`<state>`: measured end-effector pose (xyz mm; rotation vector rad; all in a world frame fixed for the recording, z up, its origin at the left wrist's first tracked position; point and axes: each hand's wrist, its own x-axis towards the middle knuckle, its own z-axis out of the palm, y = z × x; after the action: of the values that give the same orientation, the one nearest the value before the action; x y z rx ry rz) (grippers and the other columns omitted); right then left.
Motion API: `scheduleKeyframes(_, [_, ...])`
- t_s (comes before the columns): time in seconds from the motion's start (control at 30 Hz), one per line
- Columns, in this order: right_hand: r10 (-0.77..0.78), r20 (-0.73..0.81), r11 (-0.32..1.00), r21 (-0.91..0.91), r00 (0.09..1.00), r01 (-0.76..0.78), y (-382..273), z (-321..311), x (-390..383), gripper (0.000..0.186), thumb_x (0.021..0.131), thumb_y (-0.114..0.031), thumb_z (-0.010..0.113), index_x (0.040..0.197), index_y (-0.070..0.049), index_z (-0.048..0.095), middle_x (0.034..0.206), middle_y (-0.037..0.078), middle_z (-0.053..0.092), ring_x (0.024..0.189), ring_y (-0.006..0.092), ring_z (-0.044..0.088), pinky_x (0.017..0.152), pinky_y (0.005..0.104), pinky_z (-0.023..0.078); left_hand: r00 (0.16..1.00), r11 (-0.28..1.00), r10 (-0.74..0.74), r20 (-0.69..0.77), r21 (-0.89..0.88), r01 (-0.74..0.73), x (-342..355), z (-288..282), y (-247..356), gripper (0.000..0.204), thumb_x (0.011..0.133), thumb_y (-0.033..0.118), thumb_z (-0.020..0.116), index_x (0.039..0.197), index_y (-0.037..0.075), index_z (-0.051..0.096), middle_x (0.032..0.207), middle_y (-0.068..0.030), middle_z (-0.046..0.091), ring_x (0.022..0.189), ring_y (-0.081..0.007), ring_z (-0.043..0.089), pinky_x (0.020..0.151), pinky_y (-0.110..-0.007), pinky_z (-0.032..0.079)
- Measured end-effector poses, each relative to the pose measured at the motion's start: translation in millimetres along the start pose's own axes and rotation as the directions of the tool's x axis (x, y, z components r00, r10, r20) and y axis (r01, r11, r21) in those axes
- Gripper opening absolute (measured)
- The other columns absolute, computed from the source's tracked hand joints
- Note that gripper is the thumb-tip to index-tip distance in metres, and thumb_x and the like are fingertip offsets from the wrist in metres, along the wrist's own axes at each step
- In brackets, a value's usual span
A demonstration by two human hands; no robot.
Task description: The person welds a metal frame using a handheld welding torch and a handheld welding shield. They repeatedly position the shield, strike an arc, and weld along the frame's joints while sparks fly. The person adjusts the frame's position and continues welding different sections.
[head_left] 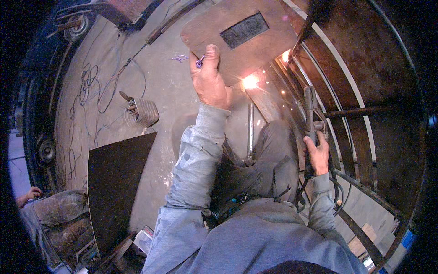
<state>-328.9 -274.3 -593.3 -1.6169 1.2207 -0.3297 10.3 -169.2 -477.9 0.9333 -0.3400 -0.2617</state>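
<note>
My left hand [210,82] is raised with its fingers closed on the near edge of a brown welding shield [200,34]. Set into the shield is a dark rectangular window [244,30]. A purple tie [199,63] pokes out beside the thumb. On the right, my right hand [318,150] is wrapped round the handle of an electrode holder [310,107], whose jaws point away from me. Glare and the shield hide the electrode's tip. Just past the shield's near edge burns a bright welding arc [250,81], with sparks around it.
A large steel frame with ribs [351,86] runs along the right. On the floor to the left stand a ribbed can [147,113] holding rods and tangled cables [89,84]. A dark panel [118,187] separates me from a seated person [59,208] at lower left.
</note>
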Motion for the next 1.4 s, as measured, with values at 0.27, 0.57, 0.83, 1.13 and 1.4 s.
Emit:
scheduleKeyframes(0.27, [-0.015, -0.030, 0.999, -0.053, 0.999, 0.013, 15.3, 2.3, 7.5, 0.069, 0.091, -0.026, 0.076, 0.141, 0.014, 0.051, 0.125, 0.024, 0.068, 0.110, 0.0257, 0.066, 0.097, 0.0357, 0.052, 0.991, 0.990, -0.096, 0.091, -0.094, 0.104, -6.2, 5.6, 1.8, 0.052, 0.102, 0.023, 0.068, 0.147, 0.004, 0.048, 0.132, -0.0103, 0.064, 0.118, -0.0230, 0.063, 0.103, -0.037, 0.051])
scheduleKeyframes(0.57, [-0.053, -0.071, 0.988, -0.148, 0.996, 0.042, 31.5, 1.8, 17.6, 0.073, 0.091, -0.030, 0.077, 0.141, 0.016, 0.050, 0.120, 0.024, 0.069, 0.104, 0.0264, 0.067, 0.091, 0.0365, 0.053, 0.838, 0.950, -0.313, 0.447, 0.136, 0.282, -15.7, 8.2, -8.9, 0.050, 0.097, 0.022, 0.076, 0.140, 0.003, 0.060, 0.121, -0.0053, 0.072, 0.105, -0.0152, 0.066, 0.092, -0.032, 0.055])
scheduleKeyframes(0.83, [0.013, -0.034, 0.998, -0.068, 0.999, -0.015, -6.6, 9.2, 5.6, 0.060, 0.093, -0.023, 0.078, 0.138, 0.007, 0.055, 0.094, 0.011, 0.070, 0.071, 0.0147, 0.063, 0.062, 0.0304, 0.052, 0.796, 0.931, -0.364, 0.484, 0.198, 0.305, -18.3, 6.4, -9.9, 0.052, 0.096, 0.024, 0.077, 0.140, 0.003, 0.061, 0.120, -0.0050, 0.071, 0.105, -0.0146, 0.065, 0.092, -0.031, 0.054])
scheduleKeyframes(1.13, [-0.361, -0.150, 0.895, -0.332, 0.920, 0.297, 30.2, 14.3, 16.8, 0.060, 0.092, -0.030, 0.078, 0.134, 0.008, 0.056, 0.097, 0.018, 0.073, 0.070, 0.0192, 0.066, 0.067, 0.0367, 0.055, 0.813, 0.933, -0.358, 0.459, 0.210, 0.293, -20.3, 10.4, -8.4, 0.053, 0.096, 0.027, 0.076, 0.140, 0.001, 0.061, 0.118, -0.0066, 0.072, 0.104, -0.0156, 0.065, 0.093, -0.032, 0.053])
scheduleKeyframes(1.4, [0.004, -0.026, 0.996, -0.088, 1.000, -0.006, -4.5, 10.5, 7.5, 0.054, 0.095, -0.025, 0.075, 0.136, 0.005, 0.057, 0.093, 0.012, 0.071, 0.068, 0.0139, 0.064, 0.061, 0.0296, 0.054, 0.807, 0.931, -0.362, 0.467, 0.218, 0.292, -20.0, 9.5, -7.2, 0.053, 0.096, 0.028, 0.077, 0.137, 0.000, 0.061, 0.118, -0.0079, 0.072, 0.104, -0.0163, 0.066, 0.093, -0.033, 0.054])
